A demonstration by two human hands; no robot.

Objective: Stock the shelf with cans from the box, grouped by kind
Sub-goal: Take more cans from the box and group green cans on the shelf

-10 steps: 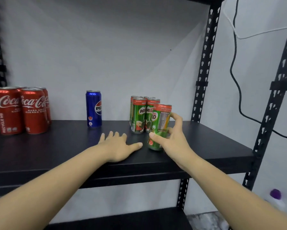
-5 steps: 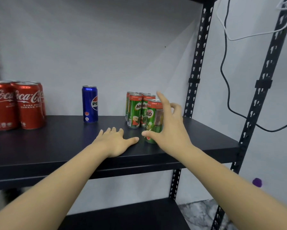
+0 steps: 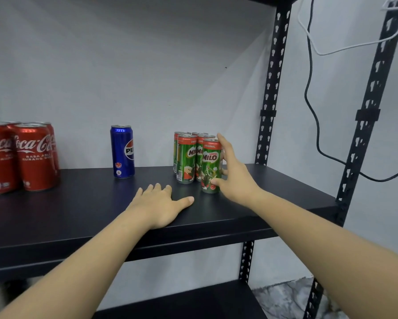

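1. Grouped on shelf [image 3: 274, 187]: Coca-Cola cans [image 3: 32, 157], one Pepsi can [image 3: 122, 151], Milo cans [image 3: 188, 157].
2. Front Milo can [image 3: 210, 166] upright beside its group; right hand [image 3: 233, 176] touching it, fingers straight.
3. Left hand [image 3: 160, 207] flat, holding nothing.
4. Box unseen; remaining stock unknown.

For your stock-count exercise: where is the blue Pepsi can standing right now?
In the head view, the Pepsi can stands alone on the shelf, left of centre, between the Coca-Cola cans and the Milo cans.

On the black shelf [image 3: 78, 203], red Coca-Cola cans [image 3: 30, 155] with white script stand left of the blue Pepsi can [image 3: 122, 151], which bears a red, white and blue emblem. Right of it, green Milo cans [image 3: 198, 157] have red top bands and red-and-white lettering.
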